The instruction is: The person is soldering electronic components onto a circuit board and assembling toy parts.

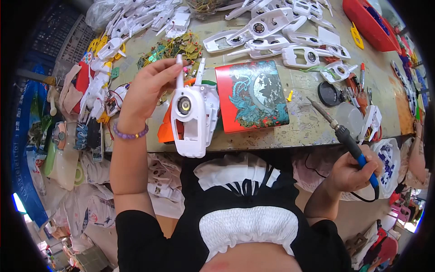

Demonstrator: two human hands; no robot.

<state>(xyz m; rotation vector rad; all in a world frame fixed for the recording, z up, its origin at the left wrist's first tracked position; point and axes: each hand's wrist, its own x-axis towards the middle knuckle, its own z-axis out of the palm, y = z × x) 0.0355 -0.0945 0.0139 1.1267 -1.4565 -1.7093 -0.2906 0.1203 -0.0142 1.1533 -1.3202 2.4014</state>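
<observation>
My left hand (pixel 152 84) pinches the antenna of a white walkie-talkie housing (pixel 188 147), which hangs upright at the table's near edge. A round speaker sits above a rectangular opening in its front. Right behind it is another white housing part (pixel 211 106), partly hidden. My right hand (pixel 355 167) grips a soldering iron (pixel 349 140) by its blue and black handle. The iron's bare metal tip points up and to the left, apart from the housing. Its black cord loops down below my hand.
Beside the housing stands a red box (pixel 229 106) with a teal pattern; an orange object (pixel 166 131) lies opposite. Behind are wired green circuit boards (pixel 181 47) and piled white housings (pixel 258 29). A red basket (pixel 371 27), a black round lid (pixel 330 94) and hand tools (pixel 355 90) lie rightward.
</observation>
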